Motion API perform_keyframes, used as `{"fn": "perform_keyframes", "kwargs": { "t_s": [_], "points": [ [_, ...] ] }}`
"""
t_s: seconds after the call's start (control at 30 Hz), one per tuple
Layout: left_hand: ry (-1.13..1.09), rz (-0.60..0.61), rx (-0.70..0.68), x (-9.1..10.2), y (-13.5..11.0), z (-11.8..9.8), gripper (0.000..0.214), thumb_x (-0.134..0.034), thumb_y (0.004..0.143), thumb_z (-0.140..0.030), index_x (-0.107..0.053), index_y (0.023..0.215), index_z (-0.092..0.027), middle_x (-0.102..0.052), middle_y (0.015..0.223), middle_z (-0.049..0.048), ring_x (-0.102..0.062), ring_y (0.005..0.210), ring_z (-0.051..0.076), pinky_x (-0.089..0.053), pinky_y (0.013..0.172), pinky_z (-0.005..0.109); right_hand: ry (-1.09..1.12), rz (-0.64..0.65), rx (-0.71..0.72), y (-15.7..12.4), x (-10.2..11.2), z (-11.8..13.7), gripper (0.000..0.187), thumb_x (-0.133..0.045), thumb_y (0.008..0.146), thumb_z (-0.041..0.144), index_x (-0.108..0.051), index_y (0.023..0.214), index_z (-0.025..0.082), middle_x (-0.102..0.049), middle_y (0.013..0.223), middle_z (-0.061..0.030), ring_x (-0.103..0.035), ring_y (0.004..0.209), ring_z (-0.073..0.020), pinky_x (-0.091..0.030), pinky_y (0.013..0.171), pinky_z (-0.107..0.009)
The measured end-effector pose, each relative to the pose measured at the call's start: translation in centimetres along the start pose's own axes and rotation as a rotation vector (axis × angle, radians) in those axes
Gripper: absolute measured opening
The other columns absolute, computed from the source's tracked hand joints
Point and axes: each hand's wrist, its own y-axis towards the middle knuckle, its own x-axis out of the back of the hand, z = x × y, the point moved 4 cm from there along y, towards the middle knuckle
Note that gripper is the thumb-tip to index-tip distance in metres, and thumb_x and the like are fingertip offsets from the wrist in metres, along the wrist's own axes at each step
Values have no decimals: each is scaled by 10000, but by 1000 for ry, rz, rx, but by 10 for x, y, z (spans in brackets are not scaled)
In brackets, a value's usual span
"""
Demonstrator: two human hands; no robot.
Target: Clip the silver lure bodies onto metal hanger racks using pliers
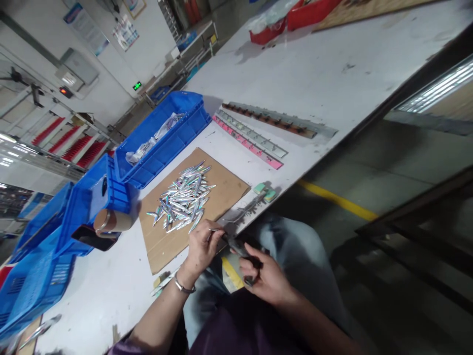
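My left hand [202, 242] is closed in a pinch on a thin shiny lure piece at the table's near edge. My right hand [266, 278] is closed round a dark plier-like tool [238, 246] whose tip meets that piece. Just beyond my left hand lies a pile of several holographic silver fishing lures [184, 198] on a brown cardboard sheet [225, 190]. Both hands hover over my lap, close to the cardboard's near corner.
A blue crate [162, 148] with bagged lures stands behind the cardboard, with more blue crates [44, 256] to the left. Pink and grey metal racks [254, 138] lie on the white table [314, 74]. Green sponges [265, 191], a brown tape roll [111, 222] and red trays [295, 19] are there too.
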Motion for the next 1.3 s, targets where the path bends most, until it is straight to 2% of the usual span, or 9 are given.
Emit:
{"fn": "perform_keyframes", "kwargs": {
  "t_s": [0.1, 0.2, 0.3, 0.37, 0.67, 0.77, 0.9, 1.1, 1.3],
  "points": [
    [-14, 11, -3, -1, 0, -1, 115, -576, 1012, -245, -675, 988, -192, -704, 887, 57, -672, 833, 160, -535, 771, 279, -96, -73, 95, -4, 7, 7, 426, -562, 898, 628, -679, 890, 219, -497, 554, 22, -445, 484, -143, -357, 488, -266],
    [-12, 8, 9, -2, 0, 2, 90, -634, 981, -262, -682, 1007, -190, -728, 935, 73, -687, 874, 178, -543, 799, 301, -632, -199, 389, -22, 11, 34, 224, -597, 935, 386, -705, 1088, 262, -672, 751, -45, -601, 706, -213, -446, 685, -331],
    [1, -14, 37, -4, -1, 6, 116, -651, 973, -297, -694, 979, -190, -742, 890, 71, -699, 835, 185, -544, 768, 301, -1319, -243, 663, -35, 0, 50, 322, -496, 953, 181, -704, 1192, 237, -691, 806, -98, -612, 737, -240, -420, 701, -360],
    [-6, -11, 56, -6, -3, 8, 145, -641, 978, -320, -702, 955, -190, -745, 857, 70, -703, 818, 189, -544, 760, 303, -1481, -247, 708, -34, -3, 51, 347, -449, 962, 156, -694, 1202, 207, -683, 787, -115, -607, 699, -237, -403, 655, -356],
    [-22, 74, 178, -4, -5, 11, 182, -645, 959, -342, -735, 955, -184, -757, 869, 75, -700, 806, 194, -532, 753, 290, -242, 6, 87, -4, 20, 14, 396, -572, 899, 607, -615, 1044, 241, -505, 609, 43, -439, 554, -155, -338, 535, -289],
    [-28, 232, 259, 15, 5, 20, 155, -663, 928, -269, -745, 1041, -201, -773, 974, 58, -704, 844, 181, -527, 760, 265, -256, -52, 88, -11, 16, 13, 382, -618, 873, 610, -628, 990, 247, -564, 633, 32, -472, 577, -154, -373, 578, -294],
    [328, 206, 440, 44, 32, 49, 138, -618, 913, -193, -755, 908, -181, -767, 872, 58, -686, 801, 188, -502, 773, 280, -349, -148, 137, -24, 12, 10, 426, -640, 849, 642, -634, 999, 244, -605, 630, 19, -513, 582, -172, -408, 597, -317],
    [596, 330, 528, 30, 65, 76, 143, -598, 881, -143, -739, 899, -131, -765, 904, 138, -705, 856, 244, -502, 778, 310, -338, -187, 147, -34, 7, -3, 526, -668, 798, 693, -636, 1026, 220, -619, 627, 12, -529, 565, -170, -435, 575, -316],
    [242, 81, 516, 59, 50, 80, 397, -572, 846, -105, -636, 1236, -141, -739, 793, 34, -700, 703, 172, -522, 701, 262, -272, -194, 172, -45, -5, 2, 482, -694, 808, 656, -612, 998, 220, -604, 608, 30, -519, 554, -150, -432, 573, -294]
  ]
}}
